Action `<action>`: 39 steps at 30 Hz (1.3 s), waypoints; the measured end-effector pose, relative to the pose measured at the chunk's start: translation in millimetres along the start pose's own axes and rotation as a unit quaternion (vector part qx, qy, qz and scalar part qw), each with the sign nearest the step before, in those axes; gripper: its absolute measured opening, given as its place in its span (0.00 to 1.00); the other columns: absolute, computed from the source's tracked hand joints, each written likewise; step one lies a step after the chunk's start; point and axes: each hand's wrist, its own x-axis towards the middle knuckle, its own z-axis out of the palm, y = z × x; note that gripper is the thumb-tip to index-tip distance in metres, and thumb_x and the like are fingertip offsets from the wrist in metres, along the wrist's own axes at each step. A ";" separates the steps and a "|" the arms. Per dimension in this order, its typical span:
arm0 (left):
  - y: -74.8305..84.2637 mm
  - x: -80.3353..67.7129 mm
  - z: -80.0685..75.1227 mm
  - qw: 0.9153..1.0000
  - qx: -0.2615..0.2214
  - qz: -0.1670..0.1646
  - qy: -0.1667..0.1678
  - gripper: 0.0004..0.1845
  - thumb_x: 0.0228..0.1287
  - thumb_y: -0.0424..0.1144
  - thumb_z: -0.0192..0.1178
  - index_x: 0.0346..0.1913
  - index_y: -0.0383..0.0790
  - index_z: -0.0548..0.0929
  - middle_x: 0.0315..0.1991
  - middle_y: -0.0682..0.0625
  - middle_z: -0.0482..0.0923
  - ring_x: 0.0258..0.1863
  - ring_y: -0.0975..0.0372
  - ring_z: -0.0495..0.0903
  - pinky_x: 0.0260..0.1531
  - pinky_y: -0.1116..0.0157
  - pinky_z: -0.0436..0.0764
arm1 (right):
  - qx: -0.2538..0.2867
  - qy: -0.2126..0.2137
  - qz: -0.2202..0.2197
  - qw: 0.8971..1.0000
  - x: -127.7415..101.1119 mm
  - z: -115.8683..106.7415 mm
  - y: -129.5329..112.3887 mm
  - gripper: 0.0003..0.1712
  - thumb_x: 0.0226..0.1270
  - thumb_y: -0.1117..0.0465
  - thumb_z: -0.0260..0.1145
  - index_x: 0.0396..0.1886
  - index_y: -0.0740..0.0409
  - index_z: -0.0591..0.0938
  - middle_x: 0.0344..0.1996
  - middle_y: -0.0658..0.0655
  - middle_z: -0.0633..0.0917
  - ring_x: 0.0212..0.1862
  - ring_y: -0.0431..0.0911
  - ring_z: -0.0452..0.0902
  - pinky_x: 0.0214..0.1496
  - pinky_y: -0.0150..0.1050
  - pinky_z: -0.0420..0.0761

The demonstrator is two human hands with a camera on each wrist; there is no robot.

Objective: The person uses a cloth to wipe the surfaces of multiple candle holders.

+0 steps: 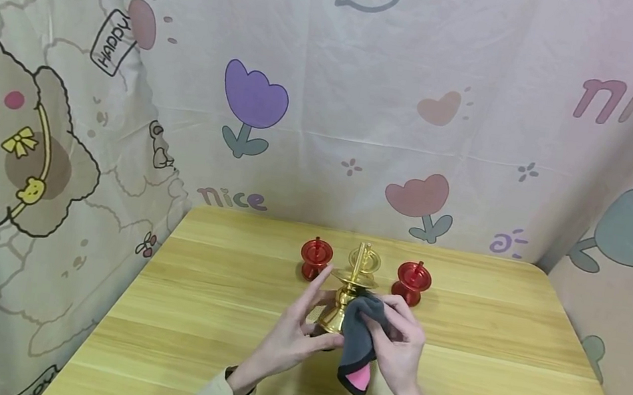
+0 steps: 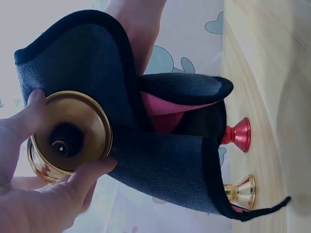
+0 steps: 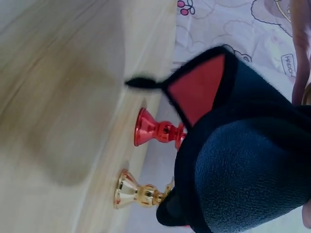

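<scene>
A shiny gold candle holder [image 1: 334,318], with a flared base and a spike on its dish, is held tilted above the table. The fingers and thumb of my left hand [image 1: 289,339] grip its base, index finger raised alongside. In the left wrist view the round, hollow underside of the candle holder [image 2: 92,114] faces the camera. My right hand [image 1: 403,348] pinches a dark grey cloth [image 1: 361,329] with black edging and a pink reverse, pressed against the holder's stem. The cloth [image 3: 248,170] hangs in folds and hides most of the right fingers in the right wrist view.
Behind the hands on the wooden table [image 1: 206,290] stand a red candle holder [image 1: 316,256] on the left, another red candle holder [image 1: 413,280] on the right, and a second gold one [image 1: 371,260] between them. A printed fabric curtain [image 1: 343,93] hangs behind the table.
</scene>
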 end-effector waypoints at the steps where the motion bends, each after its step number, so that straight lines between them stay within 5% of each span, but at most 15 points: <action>1: 0.2 0.1 -0.1 1.000 0.004 0.005 0.008 0.55 0.61 0.31 0.71 0.82 0.59 0.47 0.68 0.34 0.67 0.64 0.47 0.73 0.44 0.65 0.88 | 0.000 -0.002 -0.006 1.000 0.5 0.8 -0.2 0.21 0.50 0.90 0.64 0.43 0.75 0.87 0.42 0.59 0.85 0.47 0.40 0.84 0.48 0.25 0.85; 6: 0.8 -0.6 -3.0 1.000 0.009 0.017 0.000 0.53 0.63 0.31 0.69 0.82 0.58 0.47 0.61 0.36 0.69 0.58 0.58 0.74 0.44 0.68 0.86 | 0.009 -0.009 -0.018 1.000 2.3 0.5 -0.7 0.20 0.51 0.89 0.64 0.43 0.75 0.87 0.43 0.59 0.84 0.47 0.40 0.84 0.48 0.26 0.84; 10: 0.3 -1.4 -5.8 0.999 0.010 0.019 -0.032 0.50 0.69 0.31 0.63 0.82 0.57 0.43 0.60 0.35 0.74 0.64 0.48 0.75 0.54 0.64 0.84 | 0.015 -0.008 0.003 1.000 2.8 -3.3 -0.7 0.22 0.48 0.92 0.63 0.41 0.74 0.87 0.43 0.55 0.85 0.46 0.39 0.84 0.48 0.25 0.84; 15: 0.7 -2.3 -5.9 0.998 -0.004 -0.003 -0.066 0.50 0.72 0.33 0.60 0.82 0.59 0.36 0.72 0.32 0.65 0.73 0.39 0.64 0.64 0.59 0.78 | 0.011 -0.002 0.022 1.000 1.7 -5.9 -0.7 0.22 0.47 0.92 0.62 0.41 0.75 0.87 0.43 0.51 0.85 0.45 0.37 0.84 0.47 0.24 0.84; 22: 2.0 -0.6 -1.0 1.000 -0.013 -0.015 -0.009 0.54 0.64 0.32 0.68 0.82 0.58 0.44 0.65 0.33 0.65 0.65 0.41 0.72 0.47 0.66 0.86 | -0.016 -0.012 -0.016 1.000 1.3 -2.8 0.7 0.19 0.48 0.90 0.65 0.40 0.75 0.87 0.41 0.55 0.85 0.45 0.39 0.83 0.47 0.24 0.83; 26: 2.2 -1.7 -1.8 1.000 0.023 0.009 -0.001 0.51 0.65 0.30 0.66 0.82 0.51 0.46 0.59 0.35 0.73 0.63 0.46 0.75 0.54 0.65 0.84 | -0.030 -0.009 -0.038 0.999 1.2 -2.3 1.5 0.17 0.49 0.88 0.67 0.40 0.76 0.86 0.41 0.56 0.86 0.46 0.40 0.83 0.48 0.24 0.83; 31: 2.1 -1.9 -3.8 0.997 0.067 0.033 -0.024 0.45 0.72 0.31 0.58 0.82 0.42 0.43 0.64 0.33 0.73 0.68 0.49 0.72 0.71 0.51 0.70 | -0.027 0.002 -0.029 0.999 1.4 -3.6 1.3 0.19 0.47 0.90 0.66 0.40 0.77 0.86 0.41 0.54 0.85 0.45 0.39 0.82 0.47 0.23 0.83; 35: 2.4 -1.3 -2.8 0.998 0.039 -0.001 -0.042 0.49 0.71 0.32 0.60 0.82 0.51 0.39 0.70 0.32 0.67 0.73 0.43 0.66 0.70 0.52 0.73 | -0.012 0.001 -0.012 1.000 1.4 -4.3 1.7 0.21 0.47 0.91 0.63 0.41 0.76 0.86 0.42 0.55 0.85 0.46 0.40 0.83 0.48 0.24 0.83; 39: 1.1 -0.1 -0.1 1.000 0.009 -0.015 -0.014 0.54 0.64 0.31 0.67 0.82 0.56 0.42 0.68 0.33 0.67 0.69 0.40 0.69 0.61 0.63 0.80 | -0.015 -0.012 -0.028 0.999 0.9 -3.3 3.2 0.20 0.48 0.90 0.65 0.42 0.75 0.87 0.42 0.58 0.86 0.48 0.40 0.83 0.50 0.25 0.83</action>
